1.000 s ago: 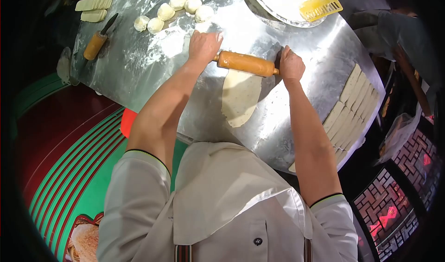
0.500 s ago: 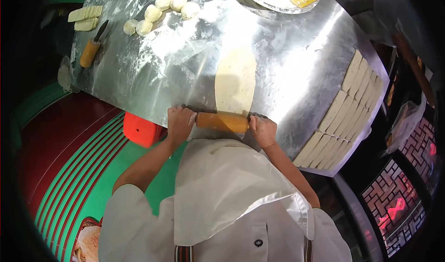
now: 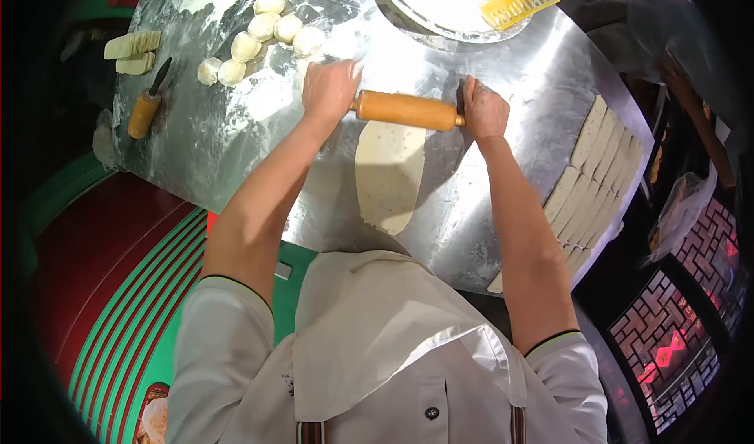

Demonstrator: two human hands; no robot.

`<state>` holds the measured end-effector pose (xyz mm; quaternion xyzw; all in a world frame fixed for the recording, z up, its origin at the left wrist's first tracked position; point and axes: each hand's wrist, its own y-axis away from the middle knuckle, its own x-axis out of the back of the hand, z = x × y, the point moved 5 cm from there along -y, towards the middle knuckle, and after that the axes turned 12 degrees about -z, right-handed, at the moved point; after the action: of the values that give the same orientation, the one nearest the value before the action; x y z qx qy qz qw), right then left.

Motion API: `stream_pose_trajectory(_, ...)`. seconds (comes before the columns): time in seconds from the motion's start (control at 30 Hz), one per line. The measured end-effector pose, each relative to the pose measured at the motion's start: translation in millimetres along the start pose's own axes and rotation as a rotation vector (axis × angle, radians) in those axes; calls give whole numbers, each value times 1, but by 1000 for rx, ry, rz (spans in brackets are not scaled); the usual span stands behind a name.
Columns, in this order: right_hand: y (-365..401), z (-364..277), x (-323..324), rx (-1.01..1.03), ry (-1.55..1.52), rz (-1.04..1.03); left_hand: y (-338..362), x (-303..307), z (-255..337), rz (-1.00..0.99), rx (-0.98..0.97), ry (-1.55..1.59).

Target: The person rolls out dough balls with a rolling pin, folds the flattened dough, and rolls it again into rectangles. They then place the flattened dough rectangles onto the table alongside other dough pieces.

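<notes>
My left hand (image 3: 331,90) and my right hand (image 3: 485,109) are closed round the two handles of a wooden rolling pin (image 3: 406,109). The pin lies crosswise at the far end of a long, flattened oval of dough (image 3: 389,175). Small darker specks show in the dough, and its near end points toward my apron. Beyond my left hand sit several round dough balls (image 3: 265,26) on the floured metal table (image 3: 314,200).
A second rolling pin (image 3: 149,103) and stacked dough slices (image 3: 132,47) lie at the left. Rows of dough strips (image 3: 593,181) line the right edge. At the back, a yellow scraper (image 3: 519,0) rests on a large flour basin (image 3: 440,13). Another person's arm (image 3: 695,106) shows at far right.
Both my hands have moved the rolling pin away from me, from the dough's near end to its far end. My arms are now stretched forward.
</notes>
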<state>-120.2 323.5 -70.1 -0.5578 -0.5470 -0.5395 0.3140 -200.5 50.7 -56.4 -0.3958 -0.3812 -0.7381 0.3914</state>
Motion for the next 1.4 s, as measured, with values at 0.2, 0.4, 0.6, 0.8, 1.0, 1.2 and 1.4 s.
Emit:
stream_pose_trajectory(0.2, 194, -14, -46, 189, -140, 0, 179, -40, 6, -95, -128, -22)
stream_pose_trajectory(0.4, 273, -12, -68, 66, -202, -219, 226, -60, 4, -422, -45, 90)
stream_pose_trajectory(0.6, 299, 52, -81, -438, -632, -199, 66, -30, 32, 99, -119, 503)
stream_pose_trajectory(0.8, 307, 90, -100, -757, -1410, -369, 22, -50, 54, 77, -284, 244)
stream_pose_trajectory(1.0, 302, 87, -96, -686, -1598, -428, 102, -42, 69, -59, -472, 411)
stream_pose_trajectory(1.2, 301, 84, -92, -676, -1578, -441, 186, -66, 67, -89, -594, 378)
stream_pose_trajectory(1.4, 300, 83, -94, -681, -1586, -446, 206, -74, 66, -114, -582, 393)
